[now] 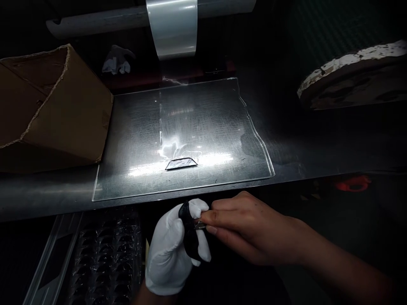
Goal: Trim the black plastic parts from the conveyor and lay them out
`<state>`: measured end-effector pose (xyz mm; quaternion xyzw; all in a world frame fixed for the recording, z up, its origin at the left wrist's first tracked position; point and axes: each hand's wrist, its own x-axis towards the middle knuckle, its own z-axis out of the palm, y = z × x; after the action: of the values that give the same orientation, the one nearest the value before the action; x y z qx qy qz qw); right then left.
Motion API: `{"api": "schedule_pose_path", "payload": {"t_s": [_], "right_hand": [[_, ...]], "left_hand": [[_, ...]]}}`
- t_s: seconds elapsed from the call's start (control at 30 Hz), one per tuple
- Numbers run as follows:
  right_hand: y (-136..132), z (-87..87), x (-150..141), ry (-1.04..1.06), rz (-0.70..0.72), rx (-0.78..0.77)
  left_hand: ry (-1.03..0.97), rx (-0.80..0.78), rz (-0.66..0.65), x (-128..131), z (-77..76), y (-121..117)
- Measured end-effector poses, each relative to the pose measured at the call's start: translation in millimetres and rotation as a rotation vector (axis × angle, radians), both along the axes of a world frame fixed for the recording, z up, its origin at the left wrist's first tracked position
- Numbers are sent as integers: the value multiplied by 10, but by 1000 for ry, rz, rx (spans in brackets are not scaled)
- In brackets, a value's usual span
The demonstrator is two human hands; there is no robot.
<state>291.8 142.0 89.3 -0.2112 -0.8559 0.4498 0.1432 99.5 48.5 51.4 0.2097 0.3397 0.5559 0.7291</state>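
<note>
My left hand (170,250), in a white glove, grips a black curved piece (190,235) just below the table's front edge. Its exact kind I cannot make out. The thumb and fingers of my bare right hand (251,226) pinch a small shiny metal piece (200,225), possibly a blade, against or close to the right side of the black piece. Most of the metal piece is hidden by my fingers. Beyond my hands, a small dark-edged trapezoid strip (181,163) lies on a clear sheet (206,127) with a wavy right edge.
An open cardboard box (79,114) stands at the left. A roll of clear film (173,27) hangs from a bar at the back. Below left is a plastic tray (138,237) of dark curved pieces. A large roll (356,84) and a red-handled object (352,184) are at the right.
</note>
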Motion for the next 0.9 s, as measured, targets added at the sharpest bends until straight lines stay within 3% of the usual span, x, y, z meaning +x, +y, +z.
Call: {"api": "schedule_pose_path", "payload": {"t_s": [0.27,0.5,0.9], "right_hand": [[-93,-18,0,18,-6,-50],[-98,58,-47,173,-84,-110],[-71,180,-126,13,-84,110]], "left_hand": [[-132,-65,-15,-36,3,-12],[-161,71,0,-77,23,2],[-99,93,1,-114,64,29]]}}
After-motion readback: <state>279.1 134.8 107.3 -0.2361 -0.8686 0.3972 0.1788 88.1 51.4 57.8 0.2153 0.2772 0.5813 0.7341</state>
